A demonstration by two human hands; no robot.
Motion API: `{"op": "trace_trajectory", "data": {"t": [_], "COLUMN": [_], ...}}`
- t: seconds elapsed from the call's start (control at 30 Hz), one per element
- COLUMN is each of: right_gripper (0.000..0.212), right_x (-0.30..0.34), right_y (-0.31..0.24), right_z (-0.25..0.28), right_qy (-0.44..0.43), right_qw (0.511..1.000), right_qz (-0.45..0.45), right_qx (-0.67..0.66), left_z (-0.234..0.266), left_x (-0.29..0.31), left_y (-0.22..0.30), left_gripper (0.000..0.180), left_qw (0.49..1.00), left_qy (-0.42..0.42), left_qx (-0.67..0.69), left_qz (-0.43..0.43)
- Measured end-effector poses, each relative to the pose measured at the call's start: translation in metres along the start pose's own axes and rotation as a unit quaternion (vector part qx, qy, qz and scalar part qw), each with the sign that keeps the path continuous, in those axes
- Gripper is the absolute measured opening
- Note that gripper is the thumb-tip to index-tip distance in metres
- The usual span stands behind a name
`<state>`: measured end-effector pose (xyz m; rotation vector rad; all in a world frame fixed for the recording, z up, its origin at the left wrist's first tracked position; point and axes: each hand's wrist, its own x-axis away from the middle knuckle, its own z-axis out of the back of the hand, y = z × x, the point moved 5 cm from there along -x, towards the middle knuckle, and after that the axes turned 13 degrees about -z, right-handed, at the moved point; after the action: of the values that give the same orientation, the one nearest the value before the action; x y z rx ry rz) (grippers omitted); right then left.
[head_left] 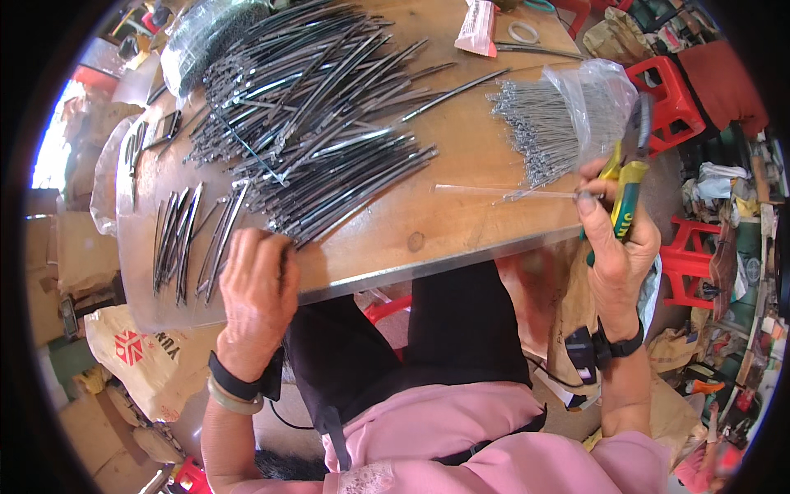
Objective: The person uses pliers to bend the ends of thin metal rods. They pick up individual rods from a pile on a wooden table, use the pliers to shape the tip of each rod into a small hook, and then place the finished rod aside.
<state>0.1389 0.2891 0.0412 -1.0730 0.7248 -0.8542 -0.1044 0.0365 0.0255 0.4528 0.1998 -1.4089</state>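
My right hand (623, 251), at the right of the table, grips pliers (627, 198) with green and yellow handles. Its thumb and fingertip also pinch a thin, pale wire (502, 192) that stretches leftward over the tabletop. At the table's near edge, my left hand (259, 280) is curled closed; its fingertips are turned away, so whatever they hold is hidden. Just beyond it lie a small group of dark metal strips (220, 239) and a larger neat row of them (354, 185). Close to my right hand, a bundle of thin grey wires (535, 123) pokes out of a clear plastic bag (601, 107).
A big heap of dark strips (304, 74) covers the far left of the wooden table (461, 235), beside a bag of black pieces (206, 41). Scissors (134, 152) lie at the left edge. A pink packet (477, 29) sits at the back. Red stools (671, 103) stand right.
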Motion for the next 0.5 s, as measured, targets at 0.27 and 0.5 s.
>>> {"op": "trace_trajectory", "data": {"t": [0.27, 0.5], "right_gripper": [0.023, 0.013], "right_x": [0.03, 0.045], "right_y": [0.056, 0.04], "right_z": [0.004, -0.026], "right_qy": [-0.07, -0.178], "right_qw": [0.791, 0.625], "right_qz": [-0.314, -0.328], "right_qx": [-0.521, -0.686], "left_z": [-0.007, 0.003], "left_x": [0.019, 0.026], "left_y": [0.007, 0.006], "left_gripper": [0.024, 0.016], "left_qw": [0.996, 0.989], "left_qy": [-0.046, 0.02], "left_qx": [0.044, 0.097], "left_qz": [0.062, 0.11]}}
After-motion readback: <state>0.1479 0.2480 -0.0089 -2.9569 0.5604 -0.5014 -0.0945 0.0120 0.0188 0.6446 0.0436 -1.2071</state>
